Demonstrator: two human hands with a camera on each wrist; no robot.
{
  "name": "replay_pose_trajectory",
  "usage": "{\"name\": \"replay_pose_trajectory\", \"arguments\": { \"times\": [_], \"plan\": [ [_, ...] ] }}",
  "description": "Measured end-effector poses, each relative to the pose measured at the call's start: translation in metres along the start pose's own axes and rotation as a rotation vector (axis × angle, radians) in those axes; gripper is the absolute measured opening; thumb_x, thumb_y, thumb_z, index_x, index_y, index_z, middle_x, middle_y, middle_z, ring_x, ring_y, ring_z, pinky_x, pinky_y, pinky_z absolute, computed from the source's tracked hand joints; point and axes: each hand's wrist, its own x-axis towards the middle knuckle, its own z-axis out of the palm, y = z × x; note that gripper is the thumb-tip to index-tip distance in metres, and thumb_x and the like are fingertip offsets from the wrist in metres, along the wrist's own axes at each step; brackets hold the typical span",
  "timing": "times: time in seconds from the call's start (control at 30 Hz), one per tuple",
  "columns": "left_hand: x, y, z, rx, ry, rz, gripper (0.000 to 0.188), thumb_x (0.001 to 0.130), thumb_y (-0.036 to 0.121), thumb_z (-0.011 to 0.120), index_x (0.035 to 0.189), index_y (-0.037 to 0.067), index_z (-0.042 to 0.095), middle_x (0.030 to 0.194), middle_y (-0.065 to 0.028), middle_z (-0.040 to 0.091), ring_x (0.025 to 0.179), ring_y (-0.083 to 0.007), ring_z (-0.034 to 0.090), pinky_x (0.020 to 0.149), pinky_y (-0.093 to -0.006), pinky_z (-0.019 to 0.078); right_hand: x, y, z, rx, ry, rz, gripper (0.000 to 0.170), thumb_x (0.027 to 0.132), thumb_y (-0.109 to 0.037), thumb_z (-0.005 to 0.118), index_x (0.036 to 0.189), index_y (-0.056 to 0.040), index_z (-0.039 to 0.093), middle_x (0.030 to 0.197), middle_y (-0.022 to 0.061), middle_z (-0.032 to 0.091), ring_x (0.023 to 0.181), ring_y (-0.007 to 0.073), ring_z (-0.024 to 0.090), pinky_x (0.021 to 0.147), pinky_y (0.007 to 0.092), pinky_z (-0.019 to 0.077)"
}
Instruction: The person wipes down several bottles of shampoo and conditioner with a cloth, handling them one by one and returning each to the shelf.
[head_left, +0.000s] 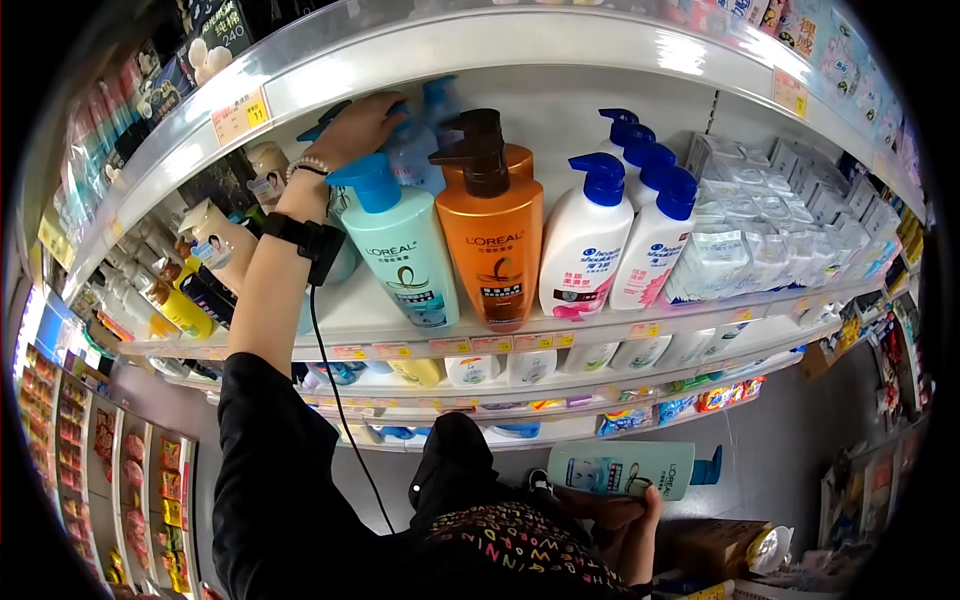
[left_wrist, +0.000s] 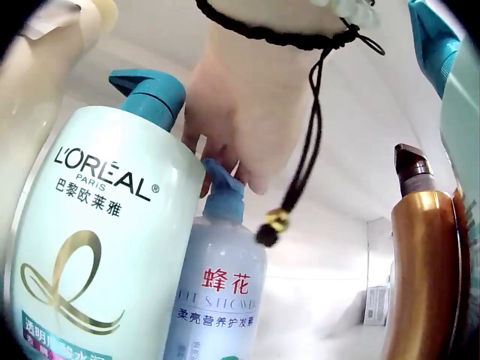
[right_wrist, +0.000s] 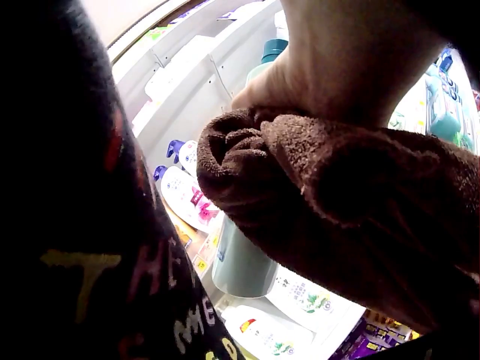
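My left hand (head_left: 365,128) reaches to the back of the shelf behind the front bottles. In the left wrist view its fingers curl down around the pump of a pale blue pump bottle (left_wrist: 217,285). A pale green L'Oréal pump bottle (left_wrist: 97,225) stands close beside that one, partly covering it. Low at my front, my right hand (head_left: 642,525) holds another pale green L'Oréal pump bottle (head_left: 620,470) lying sideways. A brown cloth (right_wrist: 300,172) is bunched between that hand and the bottle, hiding most of the fingers in the right wrist view.
At the shelf front stand a green pump bottle (head_left: 405,255), an orange-brown one (head_left: 490,240) and several white ones with blue pumps (head_left: 585,235). Wrapped white packs (head_left: 740,250) fill the right. An upper shelf edge (head_left: 480,45) hangs overhead. A cardboard box (head_left: 715,545) sits low right.
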Motion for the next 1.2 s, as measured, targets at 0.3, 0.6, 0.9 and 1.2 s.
{"name": "replay_pose_trajectory", "arguments": {
  "times": [0.3,0.6,0.9,1.2],
  "plan": [
    [-0.016,0.029,-0.008,-0.009,-0.043,-0.034,0.031,0.082,0.031,0.060,0.092,0.002,0.055,0.090,-0.0174,0.056,0.079,-0.0308,0.058,0.072,-0.0377,0.0456,0.008,0.021,-0.016,-0.089,-0.072,0.013,0.059,0.074,-0.040,0.058,0.115,0.0011,0.047,0.104,0.0146,0.057,0.092,0.0263,0.056,0.081,0.0349,0.0468],
    [-0.048,0.037,-0.009,-0.289,0.038,-0.145,0.040,0.075,0.036,0.067,0.095,0.003,0.056,0.080,-0.0159,0.062,0.075,-0.0305,0.061,0.067,-0.0345,0.0480,0.003,0.023,0.001,-0.091,-0.015,-0.020,0.058,0.072,-0.036,0.063,0.112,0.0024,0.049,0.101,0.0138,0.058,0.090,0.0248,0.057,0.078,0.0334,0.0480],
    [-0.092,0.040,0.003,-0.336,0.437,-0.156,0.031,0.067,0.009,0.073,0.093,-0.001,0.061,0.090,-0.0150,0.062,0.078,-0.0292,0.062,0.069,-0.0313,0.0490,-0.005,0.015,0.017,-0.091,-0.076,-0.097,0.060,0.071,-0.035,0.065,0.114,0.0024,0.046,0.101,0.0127,0.056,0.088,0.0229,0.057,0.077,0.0327,0.0477],
    [-0.130,0.067,-0.005,-0.371,0.633,-0.367,0.020,0.073,0.013,0.071,0.081,-0.001,0.059,0.076,-0.0079,0.060,0.057,-0.0161,0.059,0.045,-0.0259,0.0438,-0.010,0.004,0.021,-0.128,-0.104,-0.074,0.060,0.073,-0.034,0.065,0.115,0.0024,0.045,0.102,0.0120,0.055,0.090,0.0215,0.056,0.078,0.0319,0.0470]
  ]
}}
